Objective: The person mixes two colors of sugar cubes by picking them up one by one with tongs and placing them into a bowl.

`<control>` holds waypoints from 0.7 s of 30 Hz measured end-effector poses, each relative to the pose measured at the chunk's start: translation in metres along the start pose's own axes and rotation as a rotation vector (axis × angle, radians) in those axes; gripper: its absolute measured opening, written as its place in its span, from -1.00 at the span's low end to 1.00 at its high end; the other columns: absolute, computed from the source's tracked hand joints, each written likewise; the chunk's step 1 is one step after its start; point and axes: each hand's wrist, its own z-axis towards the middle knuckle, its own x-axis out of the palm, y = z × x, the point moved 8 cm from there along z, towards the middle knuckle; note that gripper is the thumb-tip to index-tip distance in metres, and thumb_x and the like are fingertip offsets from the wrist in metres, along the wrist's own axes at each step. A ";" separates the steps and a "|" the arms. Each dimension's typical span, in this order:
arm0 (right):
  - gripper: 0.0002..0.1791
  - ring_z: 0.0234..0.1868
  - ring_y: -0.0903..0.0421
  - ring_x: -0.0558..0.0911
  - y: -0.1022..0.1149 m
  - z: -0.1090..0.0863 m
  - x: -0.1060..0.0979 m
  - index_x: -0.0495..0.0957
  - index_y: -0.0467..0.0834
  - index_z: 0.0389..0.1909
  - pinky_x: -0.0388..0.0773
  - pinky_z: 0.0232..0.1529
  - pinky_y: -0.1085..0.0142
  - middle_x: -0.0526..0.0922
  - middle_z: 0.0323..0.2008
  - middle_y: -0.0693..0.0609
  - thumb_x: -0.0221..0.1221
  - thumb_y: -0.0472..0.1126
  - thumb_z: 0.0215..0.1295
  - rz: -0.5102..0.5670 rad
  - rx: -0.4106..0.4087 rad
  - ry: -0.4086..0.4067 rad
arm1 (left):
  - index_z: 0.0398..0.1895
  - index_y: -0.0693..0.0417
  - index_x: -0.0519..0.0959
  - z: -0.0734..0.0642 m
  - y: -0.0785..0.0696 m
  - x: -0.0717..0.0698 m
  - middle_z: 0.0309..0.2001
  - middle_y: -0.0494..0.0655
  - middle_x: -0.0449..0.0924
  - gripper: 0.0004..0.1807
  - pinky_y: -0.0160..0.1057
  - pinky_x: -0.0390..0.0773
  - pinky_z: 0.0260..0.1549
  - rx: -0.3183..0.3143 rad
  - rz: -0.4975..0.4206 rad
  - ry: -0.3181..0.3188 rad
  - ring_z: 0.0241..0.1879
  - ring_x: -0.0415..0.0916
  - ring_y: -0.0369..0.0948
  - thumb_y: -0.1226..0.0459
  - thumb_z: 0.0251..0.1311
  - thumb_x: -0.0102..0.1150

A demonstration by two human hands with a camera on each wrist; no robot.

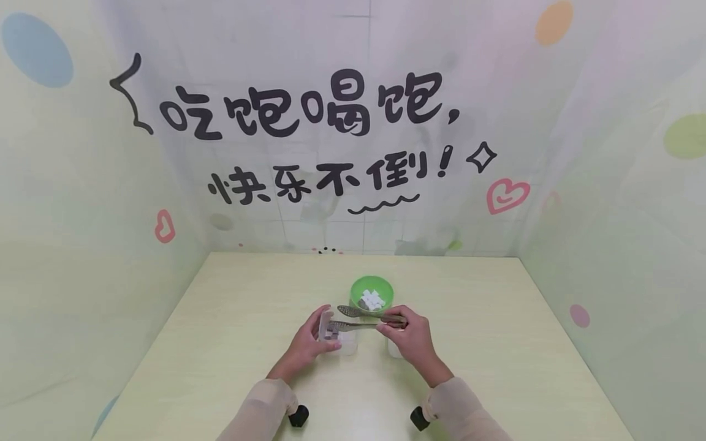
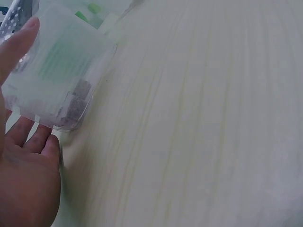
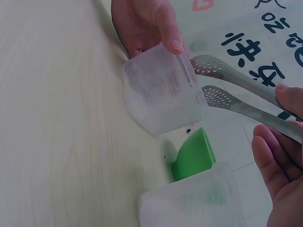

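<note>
My left hand [image 1: 309, 339] holds a clear plastic container [image 1: 346, 346], thumb on one side and fingers on the other. Dark cubes [image 2: 78, 101] show through its wall in the left wrist view. Whether its base touches the table cannot be told. My right hand [image 1: 410, 335] grips metal tongs [image 3: 258, 112] with perforated ends. The tongs are spread; one end reaches over the container's opening, the other lies near the green bowl's front rim. The green bowl [image 1: 360, 285] holds several white cubes [image 1: 373, 299] and something greyish.
A second translucent container [image 3: 182, 208] stands below my right hand, partly hidden by it in the head view. The pale wooden table [image 1: 248, 294] meets a printed fabric wall [image 1: 342, 226] at the back, with fabric walls on both sides too.
</note>
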 end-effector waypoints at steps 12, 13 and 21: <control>-0.75 -0.31 0.10 0.72 -0.019 0.003 0.022 0.61 -0.21 -0.23 0.66 -0.34 0.43 0.73 -0.29 -0.07 0.42 -0.25 0.08 -0.175 0.014 0.054 | 0.48 -0.03 0.15 0.001 -0.001 0.000 0.40 0.16 0.23 0.02 -0.04 0.15 0.35 0.013 -0.006 -0.004 0.39 0.14 0.08 0.33 -0.07 0.51; -0.75 -0.31 0.10 0.72 -0.018 0.003 0.024 0.61 -0.22 -0.23 0.66 -0.34 0.43 0.73 -0.29 -0.08 0.42 -0.24 0.09 -0.188 0.011 0.057 | 0.48 -0.03 0.15 0.001 -0.001 -0.001 0.40 0.16 0.23 0.02 -0.03 0.15 0.35 0.013 -0.004 -0.007 0.39 0.15 0.08 0.33 -0.07 0.51; -0.73 -0.32 0.07 0.72 -0.018 0.003 0.038 0.61 -0.27 -0.23 0.67 -0.35 0.41 0.73 -0.32 -0.11 0.41 -0.25 0.09 -0.220 0.016 0.056 | 0.49 -0.02 0.14 -0.001 -0.002 0.000 0.41 0.14 0.22 0.03 -0.02 0.12 0.37 0.010 0.019 -0.005 0.40 0.12 0.07 0.31 -0.07 0.51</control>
